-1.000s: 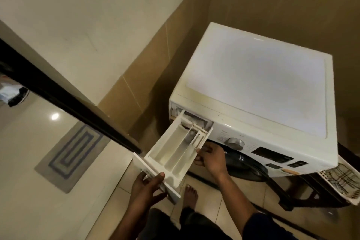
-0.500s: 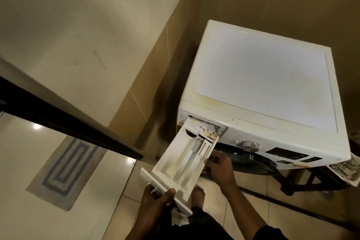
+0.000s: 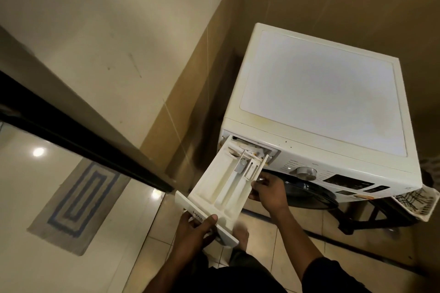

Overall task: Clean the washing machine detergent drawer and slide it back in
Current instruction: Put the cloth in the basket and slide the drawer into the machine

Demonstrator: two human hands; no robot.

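A white detergent drawer [image 3: 220,188] with three long compartments sticks far out of its slot [image 3: 250,146] at the top left of the white washing machine [image 3: 321,93]. Its back end sits just inside the slot, where brownish residue shows. My left hand [image 3: 195,228] grips the drawer's front panel from below, thumb on top. My right hand [image 3: 267,191] holds the drawer's right side wall, near the dark round door.
A beige wall and tiled skirting stand close on the machine's left. A dark door frame [image 3: 83,140] crosses the left, with a grey-blue mat [image 3: 78,200] beyond it. A white laundry basket [image 3: 414,202] juts out at the right. My bare foot [image 3: 241,233] rests on the floor tiles.
The drawer's back end has gone a little deeper into the slot. Both hands keep the same grip. My head has moved, so the machine appears further right.
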